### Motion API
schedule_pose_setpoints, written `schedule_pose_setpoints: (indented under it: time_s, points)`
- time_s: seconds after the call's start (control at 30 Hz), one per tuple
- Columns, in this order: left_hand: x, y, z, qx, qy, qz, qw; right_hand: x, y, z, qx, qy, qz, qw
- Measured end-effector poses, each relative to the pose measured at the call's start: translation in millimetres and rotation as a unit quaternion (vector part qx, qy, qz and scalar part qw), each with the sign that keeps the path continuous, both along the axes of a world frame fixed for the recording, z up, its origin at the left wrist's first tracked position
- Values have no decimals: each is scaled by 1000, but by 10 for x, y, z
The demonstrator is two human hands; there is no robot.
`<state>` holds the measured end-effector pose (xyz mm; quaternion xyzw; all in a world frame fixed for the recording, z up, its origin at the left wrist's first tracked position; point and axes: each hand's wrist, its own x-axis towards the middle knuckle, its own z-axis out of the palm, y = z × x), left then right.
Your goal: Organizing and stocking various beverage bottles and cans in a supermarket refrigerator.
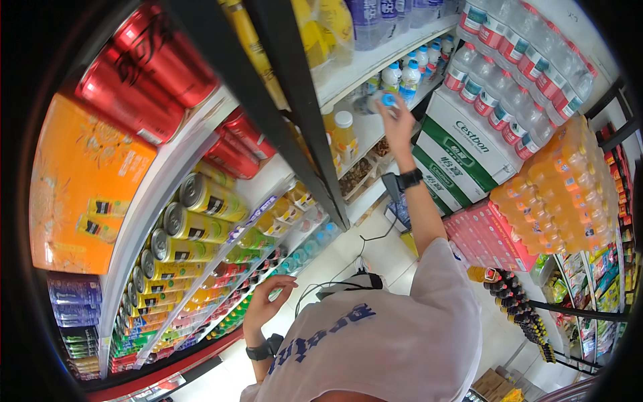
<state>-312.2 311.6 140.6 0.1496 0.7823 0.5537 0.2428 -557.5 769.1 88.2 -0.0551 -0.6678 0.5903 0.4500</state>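
Two arms raised: right hand (396, 124) fingers grip bottle (375, 102); left hand (268, 298) fingers spread, empty.

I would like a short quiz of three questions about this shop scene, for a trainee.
1. True or false: the right hand holds a bottle at the shelf.
2. What does the left hand hold? A) a can B) nothing C) a box
3. Fill in: both wrists wear a black ____.

Key: 1 true; 2 B, its fingers are spread open near the cooler shelves; 3 watch.
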Motion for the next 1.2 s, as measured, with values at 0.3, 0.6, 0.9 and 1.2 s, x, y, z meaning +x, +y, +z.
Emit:
schedule_pose_setpoints:
  time_s: [0.3,0.6,0.9,1.2]
  points:
    - [16,-229,121,10,53,-16,998,1449,-195,835,2,5,-27,1000]
    - [-75,65,516,51,198,-65,977,2222,-1909,1529,-177,10,472,864]
    - [127,-181,730,158,0,5,987,2286,-2981,1769,-78,-47,571,816]
    - [303,-477,608,463,-276,-219,813,2260,-3425,1822,-217,-47,734,642]
